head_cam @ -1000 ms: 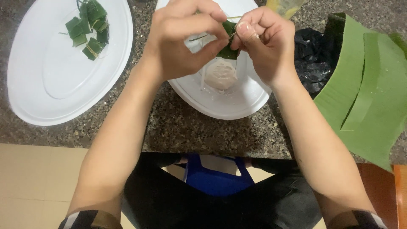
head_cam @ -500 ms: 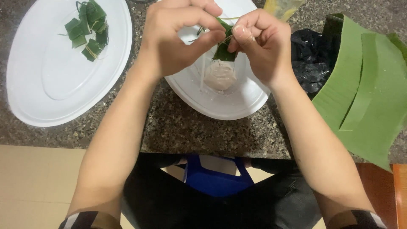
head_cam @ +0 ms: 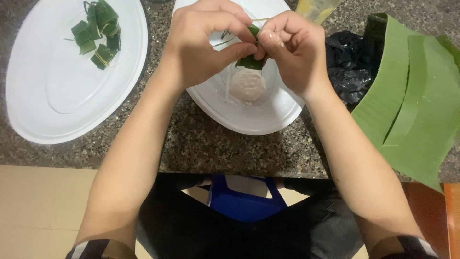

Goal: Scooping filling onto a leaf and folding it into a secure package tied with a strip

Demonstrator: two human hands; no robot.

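Both forearms reach forward over the speckled dark granite counter (head_cam: 215, 144), and the left hand (head_cam: 199, 45) and right hand (head_cam: 297, 50) meet fingertip to fingertip. Their fingers pinch a small folded green leaf parcel (head_cam: 249, 60), held just above a pale, smooth dough lump (head_cam: 247, 86) in a glossy white oval bowl (head_cam: 258, 120).

1. The leaf parcel (head_cam: 250, 56) pinched between the hands is showing dark green, with a thin pale string (head_cam: 224, 42) trailing off it.
2. The small plate (head_cam: 249, 115) is showing plain white, and the lump of paste (head_cam: 247, 86) on it is looking pale pinkish-grey.
3. The big oval platter (head_cam: 62, 96) is showing plain white; the tied parcels (head_cam: 96, 31) on it are showing deep green.
4. The banana leaves (head_cam: 412, 105) are showing bright light green.
5. The plastic bag (head_cam: 347, 62) is looking glossy black.
6. The countertop (head_cam: 201, 144) is showing speckled grey-brown granite.
7. The stool (head_cam: 244, 199) is showing blue.
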